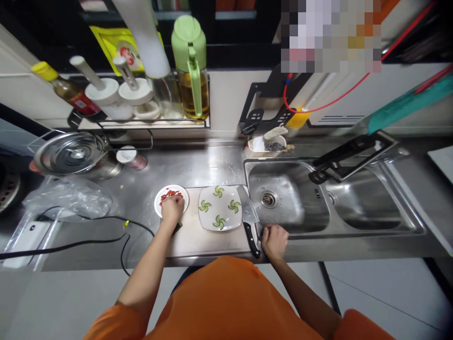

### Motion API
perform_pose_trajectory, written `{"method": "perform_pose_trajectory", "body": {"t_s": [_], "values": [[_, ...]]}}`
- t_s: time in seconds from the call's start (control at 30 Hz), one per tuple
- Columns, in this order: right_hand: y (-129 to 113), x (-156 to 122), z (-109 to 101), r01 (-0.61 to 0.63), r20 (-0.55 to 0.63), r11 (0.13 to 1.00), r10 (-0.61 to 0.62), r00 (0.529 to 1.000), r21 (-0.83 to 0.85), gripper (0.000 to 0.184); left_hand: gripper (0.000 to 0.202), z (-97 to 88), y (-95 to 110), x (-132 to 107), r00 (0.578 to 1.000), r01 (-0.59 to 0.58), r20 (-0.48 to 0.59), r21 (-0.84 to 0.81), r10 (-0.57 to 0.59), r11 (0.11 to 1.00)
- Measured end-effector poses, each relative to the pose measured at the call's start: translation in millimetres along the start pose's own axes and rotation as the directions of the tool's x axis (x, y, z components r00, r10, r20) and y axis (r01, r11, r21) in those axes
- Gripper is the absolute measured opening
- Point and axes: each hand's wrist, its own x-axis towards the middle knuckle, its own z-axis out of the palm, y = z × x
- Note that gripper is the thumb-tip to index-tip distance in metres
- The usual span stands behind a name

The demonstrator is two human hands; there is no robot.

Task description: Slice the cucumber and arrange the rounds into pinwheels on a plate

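My left hand (172, 208) reaches down into a small white plate (156, 200) of red chopped pieces (171, 192). Its fingers are pinched together, and what they hold is hidden. A dark green piece (177, 227) lies beside the wrist. Right of it, a squarish white plate (219, 206) bears several pinwheels of green slices (218, 222) on a pale cutting board (191, 243). A cleaver (252, 238) with a black handle lies along the board's right side. Beside that handle, my right hand (275, 242) rests curled on the counter edge, with nothing visible in it.
A double steel sink (290, 193) with a black faucet (336, 163) is on the right. To the left are a lidded pot (76, 153), a plastic bag (71, 198), a jar (131, 157) and black cables (81, 242). Behind, a rack (152, 123) holds bottles and seasoning jars.
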Motion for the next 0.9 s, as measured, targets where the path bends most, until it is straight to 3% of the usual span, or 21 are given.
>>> {"method": "perform_pose_trajectory", "body": {"t_s": [0.2, 0.4, 0.6, 0.9], "values": [[-0.3, 0.4, -0.6, 0.005, 0.002, 1.000, -0.005, 1.000, -0.007, 0.028, 0.021, -8.1, 16.9, -26.7, 0.998, -0.055, -0.028, -0.232, 0.050, 0.971], [-1.8, 0.1, -1.3, 0.009, 0.015, 1.000, -0.009, 1.000, -0.014, 0.029, 0.018, 11.8, 43.9, -57.0, 0.988, -0.135, 0.019, -0.360, 0.152, 0.923], [-1.1, -0.6, -0.5, 0.013, -0.003, 1.000, -0.013, 1.000, 0.028, 0.027, 0.019, 31.4, 50.0, -62.9, 0.985, -0.175, -0.058, -0.259, 0.165, 0.950], [-1.5, -0.6, -0.8, 0.015, -0.003, 0.999, -0.015, 1.000, 0.040, 0.025, 0.018, 42.0, 47.8, -62.4, 0.974, -0.223, -0.100, -0.214, 0.205, 0.951]]}}
